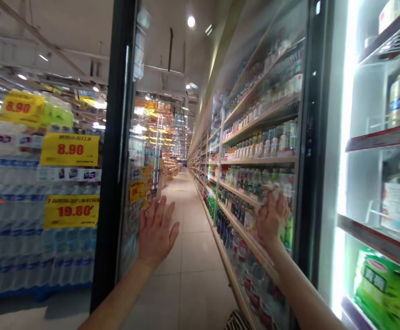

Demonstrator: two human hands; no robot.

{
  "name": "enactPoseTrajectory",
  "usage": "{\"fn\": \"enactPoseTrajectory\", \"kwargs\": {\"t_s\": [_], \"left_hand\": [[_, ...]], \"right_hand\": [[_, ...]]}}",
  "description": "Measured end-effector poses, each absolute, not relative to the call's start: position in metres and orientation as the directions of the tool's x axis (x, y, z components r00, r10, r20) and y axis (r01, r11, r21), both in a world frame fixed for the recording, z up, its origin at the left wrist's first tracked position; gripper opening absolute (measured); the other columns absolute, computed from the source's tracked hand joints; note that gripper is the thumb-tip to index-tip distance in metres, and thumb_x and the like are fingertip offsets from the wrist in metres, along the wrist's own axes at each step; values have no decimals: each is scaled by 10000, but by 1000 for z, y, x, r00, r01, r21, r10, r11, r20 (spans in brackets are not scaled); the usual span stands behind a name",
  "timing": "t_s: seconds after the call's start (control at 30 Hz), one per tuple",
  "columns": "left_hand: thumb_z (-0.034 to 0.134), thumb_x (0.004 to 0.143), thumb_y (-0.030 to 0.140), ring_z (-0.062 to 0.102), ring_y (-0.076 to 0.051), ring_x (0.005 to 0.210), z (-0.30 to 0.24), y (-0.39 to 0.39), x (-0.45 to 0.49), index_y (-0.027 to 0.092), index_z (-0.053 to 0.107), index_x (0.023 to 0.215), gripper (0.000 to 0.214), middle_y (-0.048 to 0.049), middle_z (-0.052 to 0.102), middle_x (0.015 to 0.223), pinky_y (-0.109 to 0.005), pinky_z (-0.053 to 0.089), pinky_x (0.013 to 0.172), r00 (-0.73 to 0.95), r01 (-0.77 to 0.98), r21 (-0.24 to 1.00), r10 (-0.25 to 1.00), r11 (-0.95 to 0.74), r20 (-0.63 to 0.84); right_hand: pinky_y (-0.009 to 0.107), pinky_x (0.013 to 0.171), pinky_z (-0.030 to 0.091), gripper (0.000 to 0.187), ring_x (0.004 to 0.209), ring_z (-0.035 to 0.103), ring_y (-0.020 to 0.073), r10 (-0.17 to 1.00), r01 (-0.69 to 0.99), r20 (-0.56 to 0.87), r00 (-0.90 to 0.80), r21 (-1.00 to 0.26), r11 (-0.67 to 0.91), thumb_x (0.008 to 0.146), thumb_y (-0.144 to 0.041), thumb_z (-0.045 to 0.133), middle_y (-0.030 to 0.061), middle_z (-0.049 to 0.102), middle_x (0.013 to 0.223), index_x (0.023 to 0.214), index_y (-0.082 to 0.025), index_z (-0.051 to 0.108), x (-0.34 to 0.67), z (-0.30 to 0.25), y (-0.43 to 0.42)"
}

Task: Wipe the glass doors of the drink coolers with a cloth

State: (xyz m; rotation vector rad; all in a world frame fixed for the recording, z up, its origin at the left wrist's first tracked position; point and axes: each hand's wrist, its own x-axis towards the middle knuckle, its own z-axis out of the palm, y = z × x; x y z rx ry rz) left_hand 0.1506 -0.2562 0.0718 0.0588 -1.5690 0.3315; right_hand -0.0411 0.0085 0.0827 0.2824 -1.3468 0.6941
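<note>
A glass cooler door [200,137] in a black frame [112,183] stands swung out in front of me, and the aisle shows through it. My left hand [157,233] lies flat on the glass, low and left of centre, with its fingers spread. My right hand [272,217] is raised near the door's right edge, closed on a crumpled white cloth [268,190] held against the glass. Both forearms reach up from the bottom of the view.
The open cooler [382,183] at the right shows lit shelves with jars and green packs. Drink shelves [255,160] line the long tiled aisle [189,238]. Stacked bottled water with yellow price signs [69,149] stands at the left.
</note>
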Motion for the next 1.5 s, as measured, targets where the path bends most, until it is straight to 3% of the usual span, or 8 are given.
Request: {"fn": "enactPoseTrajectory", "kwargs": {"t_s": [0.13, 0.3, 0.47, 0.67, 0.87, 1.03, 1.23, 1.5], "left_hand": [[492, 837, 298, 198, -251, 1373, 71, -256, 150, 196, 340, 1375, 569, -133, 387, 1404, -492, 161, 1102, -31, -231, -171, 169, 958, 985], [505, 830, 283, 188, -251, 1377, 71, -257, 150, 198, 302, 1394, 605, -126, 369, 1416, -487, 151, 1105, -35, -235, -169, 165, 957, 986], [508, 832, 284, 197, -249, 1375, 72, -255, 152, 189, 316, 1387, 595, -139, 400, 1396, -486, 160, 1102, -19, -227, -180, 181, 957, 983], [501, 831, 282, 194, -248, 1375, 72, -256, 151, 195, 323, 1383, 587, -131, 394, 1401, -488, 148, 1107, -29, -233, -177, 176, 956, 984], [490, 828, 264, 182, -253, 1378, 72, -259, 152, 184, 327, 1382, 583, -131, 374, 1412, -493, 145, 1109, -47, -234, -199, 193, 952, 980], [504, 825, 280, 199, -253, 1373, 70, -260, 150, 192, 342, 1375, 580, -120, 376, 1412, -486, 133, 1115, -34, -230, -183, 179, 956, 983], [505, 822, 269, 193, -250, 1375, 70, -259, 150, 186, 345, 1374, 580, -124, 376, 1411, -486, 136, 1113, -40, -236, -183, 178, 954, 983], [496, 824, 280, 190, -247, 1375, 70, -261, 149, 182, 352, 1368, 572, -123, 368, 1416, -482, 143, 1113, -45, -281, -198, 194, 939, 980]], "right_hand": [[560, 987, 312, 448, 1293, 328, 313, 477, -609, 879, 3, -377, 698, 832, -239, 366, 191, 382, 1382, 1236, -133, 528, -48, 89, 15], [499, 1043, 277, 403, 1317, 309, 262, 75, -644, 989, 130, 27, 764, 846, -261, 379, 110, 440, 1356, 1204, -212, 555, -36, 88, 0], [543, 1002, 296, 441, 1303, 313, 302, 377, -607, 925, 51, -271, 747, 846, -244, 355, 171, 379, 1393, 1244, -150, 521, -38, 106, 10], [485, 1059, 264, 400, 1337, 277, 260, -48, -615, 968, 248, 195, 764, 850, -224, 407, 103, 456, 1342, 1231, -226, 527, -12, 103, -33], [515, 1030, 292, 432, 1340, 269, 282, 221, -635, 961, 167, -66, 770, 867, -212, 355, 158, 400, 1382, 1279, -168, 480, -1, 114, -44], [471, 1082, 236, 352, 1342, 275, 236, -217, -613, 907, 361, 406, 678, 841, -205, 439, 69, 509, 1296, 1167, -244, 565, 10, 107, -53], [502, 1037, 288, 389, 1339, 279, 273, 216, -651, 954, 206, -31, 758, 865, -203, 376, 160, 419, 1371, 1219, -158, 530, -1, 130, -45], [479, 1106, 185, 358, 1356, 253, 235, -247, -675, 899, 362, 436, 595, 811, -158, 491, 38, 520, 1302, 1145, -256, 575, 32, 71, -87]]}}
